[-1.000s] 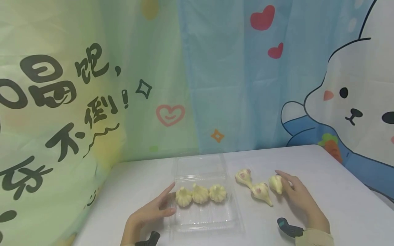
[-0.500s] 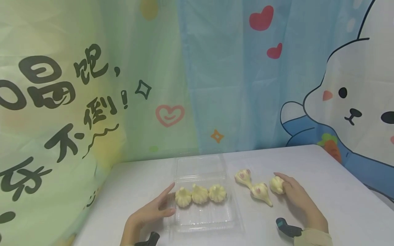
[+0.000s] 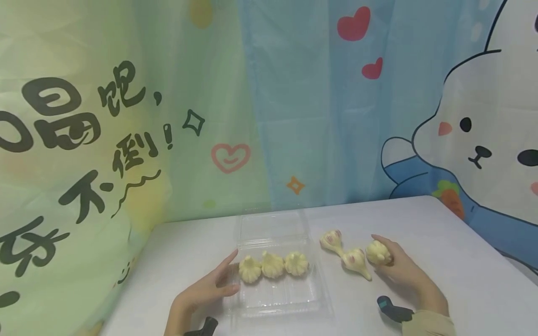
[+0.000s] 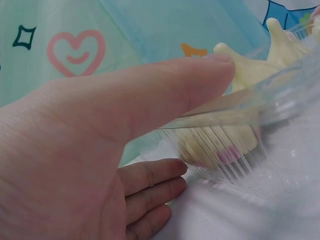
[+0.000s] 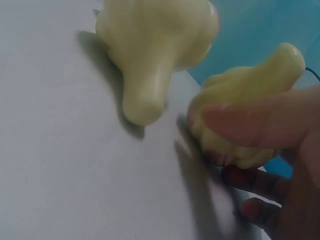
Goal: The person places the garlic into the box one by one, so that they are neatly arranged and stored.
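Spinning! Right hand (image 3: 402, 267) pinched and turned garlic bulb (image 3: 376, 252); reaching looked done.
Clear container (image 3: 281, 295) sat against wide-spread left hand (image 3: 206, 288).

Head view faces forward-down, sharing the hands (image 3: 205, 288) (image 3: 401, 267) with close wrist views.

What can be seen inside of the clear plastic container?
Three garlic bulbs sit in a row inside the clear plastic container. In front of them, its floor is visible. The bulbs cover what is directly under them, so I cannot tell what is there.
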Tool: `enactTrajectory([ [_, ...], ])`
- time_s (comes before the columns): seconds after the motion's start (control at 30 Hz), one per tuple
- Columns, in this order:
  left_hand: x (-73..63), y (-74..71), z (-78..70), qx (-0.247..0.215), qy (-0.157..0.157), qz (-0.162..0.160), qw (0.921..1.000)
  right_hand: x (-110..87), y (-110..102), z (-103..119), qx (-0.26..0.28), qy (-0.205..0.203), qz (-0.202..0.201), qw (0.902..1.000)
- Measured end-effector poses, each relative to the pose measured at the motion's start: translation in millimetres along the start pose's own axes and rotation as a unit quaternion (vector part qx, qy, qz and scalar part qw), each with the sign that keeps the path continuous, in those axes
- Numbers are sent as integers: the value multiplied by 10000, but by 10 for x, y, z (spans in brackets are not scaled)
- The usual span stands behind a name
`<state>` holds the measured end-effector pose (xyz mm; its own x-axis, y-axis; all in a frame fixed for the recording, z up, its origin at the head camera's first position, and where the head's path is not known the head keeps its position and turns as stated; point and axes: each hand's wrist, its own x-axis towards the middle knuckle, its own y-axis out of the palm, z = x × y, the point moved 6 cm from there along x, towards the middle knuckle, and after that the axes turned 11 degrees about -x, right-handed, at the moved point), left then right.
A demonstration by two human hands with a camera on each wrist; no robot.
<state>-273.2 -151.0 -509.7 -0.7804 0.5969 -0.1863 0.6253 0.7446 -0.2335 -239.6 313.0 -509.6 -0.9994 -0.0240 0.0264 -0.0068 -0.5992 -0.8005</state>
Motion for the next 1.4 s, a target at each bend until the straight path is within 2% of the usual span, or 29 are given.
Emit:
enactTrajectory([
  [0.1, -1, -10, 5, -24, 7, -22, 10000, 26, 6, -29, -58, -45, -138, 9999],
  [0.27, 9, -1, 34, -21, 2, 28, 10000, 39, 24, -105, -320, 175, -267, 9990],
  [0.47, 10, 5, 15, 55, 15, 27, 10000, 36, 12, -136, -586, 623, -252, 9960],
  [0.7, -16, 15, -34, 50, 80, 56, 9999, 15, -14, -148, -410, 1174, -87, 9922],
  [0.83, -21, 14, -40, 79, 121, 49, 9999, 6, -22, -139, -411, 1229, -184, 9914],
  [0.97, -24, 19, -28, 80, 81, 47, 9999, 3, -48, -142, -724, 1024, -571, 9905],
  [1.07, -30, 23, -29, 85, 49, 42, 9999, 2, -59, -149, -880, 929, -710, 9892],
  [1.27, -23, 23, -52, 63, 70, 57, 9999, 9, -52, -169, -605, 1266, -420, 9892],
  [1.4, -20, 14, -26, 38, 31, 17, 10000, 14, -42, -205, -653, 1394, -335, 9875],
])
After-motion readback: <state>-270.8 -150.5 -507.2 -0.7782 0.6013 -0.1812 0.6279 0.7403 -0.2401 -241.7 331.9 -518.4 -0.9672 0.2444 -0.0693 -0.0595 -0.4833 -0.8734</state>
